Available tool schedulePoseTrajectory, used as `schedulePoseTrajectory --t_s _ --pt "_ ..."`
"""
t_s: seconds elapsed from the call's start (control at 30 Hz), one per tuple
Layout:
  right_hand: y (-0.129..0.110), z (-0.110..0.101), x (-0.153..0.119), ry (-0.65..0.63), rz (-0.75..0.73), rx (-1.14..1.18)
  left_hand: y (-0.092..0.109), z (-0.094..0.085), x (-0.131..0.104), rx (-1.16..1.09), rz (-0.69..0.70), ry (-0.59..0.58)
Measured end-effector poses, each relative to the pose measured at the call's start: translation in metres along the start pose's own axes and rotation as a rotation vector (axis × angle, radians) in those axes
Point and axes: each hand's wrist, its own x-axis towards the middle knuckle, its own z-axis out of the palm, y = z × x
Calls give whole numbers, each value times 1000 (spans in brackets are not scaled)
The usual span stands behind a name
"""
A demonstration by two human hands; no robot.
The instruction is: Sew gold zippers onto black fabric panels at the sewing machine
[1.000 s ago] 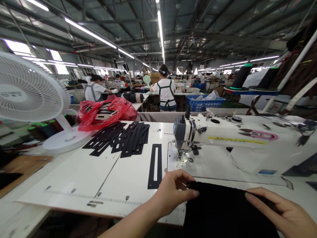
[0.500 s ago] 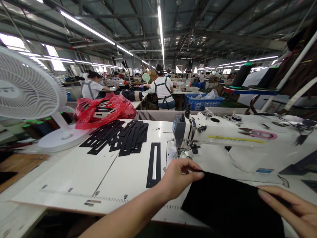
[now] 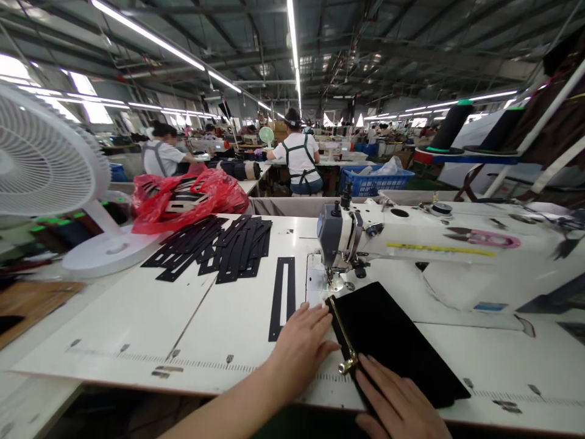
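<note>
Just right of the left hand [image 3: 299,347], the black fabric [image 3: 397,335] now lies flat by the sewing machine [image 3: 338,238]; half a second ago both hands held it up. A gold zipper [image 3: 340,326], hidden then, now shows along its left edge, its pull [image 3: 348,364] between the hands. The left hand, formerly pinching a corner, is open, fingers stretched forward beside the zipper's far end; whether they press the cloth, I cannot tell. The right hand [image 3: 397,396] rests with fingers extended on the near part of the fabric; any thumb grip is unclear.

Beneath the left forearm and right hand runs the near edge of the table [image 3: 228,323]. Ahead of the left hand, the machine's needle area stands close past the fabric's far edge. Just left of that hand is a slotted strip [image 3: 275,302]; farther left, bare tabletop opens before the strip pile [image 3: 242,250]. Right of the fabric is more bare surface.
</note>
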Motion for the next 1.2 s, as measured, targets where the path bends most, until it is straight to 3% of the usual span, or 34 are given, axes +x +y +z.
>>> schedulePoseTrajectory --t_s 0.13,0.2,0.33,0.53,0.63,0.73,0.83,0.9,1.03,1.2 --pt "48 1 6 50 421 35 15 8 3 69 -3 -130" --pt "80 8 6 -57 677 -15 15 10 12 90 -11 -166" --pt "115 24 10 -152 742 4 6 14 28 82 17 -262" --pt "98 34 5 -214 793 -157 -6 11 34 122 87 -388" --pt "93 29 4 -273 775 -239 -6 11 34 156 87 -420" --pt "88 17 20 -290 685 -285 -4 11 35 178 89 -422" --pt "76 18 44 -169 398 -208 -4 12 37 176 86 -425" --pt "65 31 53 -203 199 -26 -4 11 37 164 75 -415" --pt "52 61 50 -245 188 48 2 3 29 127 107 -360" --pt "53 64 43 -275 217 62 24 -3 -19 34 160 -294"
